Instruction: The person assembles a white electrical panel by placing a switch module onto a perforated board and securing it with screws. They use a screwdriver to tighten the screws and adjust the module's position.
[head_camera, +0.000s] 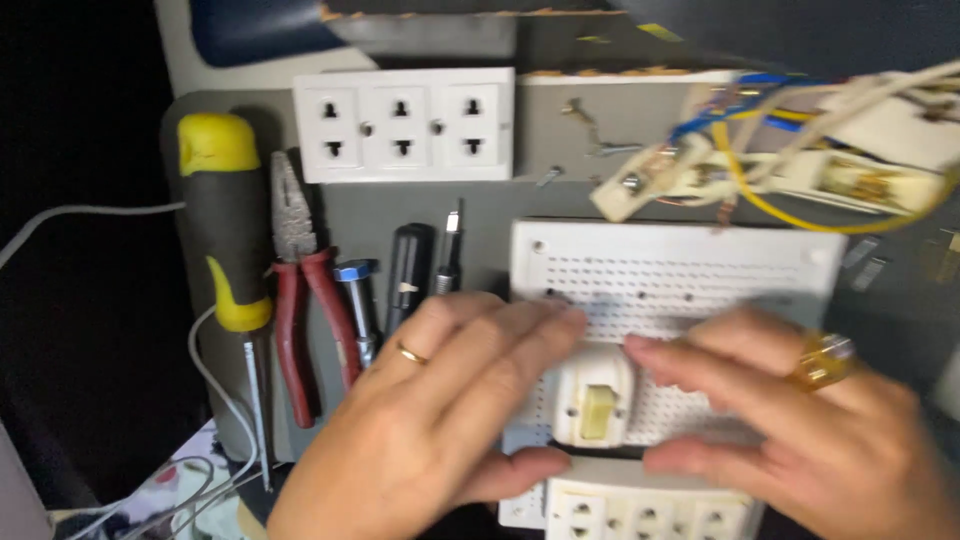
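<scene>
A small white switch (594, 407) with a pale yellow rocker sits on a white perforated board (680, 270). My left hand (440, 420), a ring on one finger, has its fingers over the switch's left and top side and its thumb below it. My right hand (800, 430), wearing an amber ring, touches the board just right of the switch, thumb along the lower edge. Both hands look blurred. Whether either hand actually grips the switch is unclear.
A white triple socket plate (405, 125) lies at the back, another socket strip (640, 515) at the bottom. On the left lie a black-and-yellow screwdriver (222, 220), red-handled pliers (300, 300) and small drivers (408, 275). Loose wired parts (790, 160) and screws are at the back right.
</scene>
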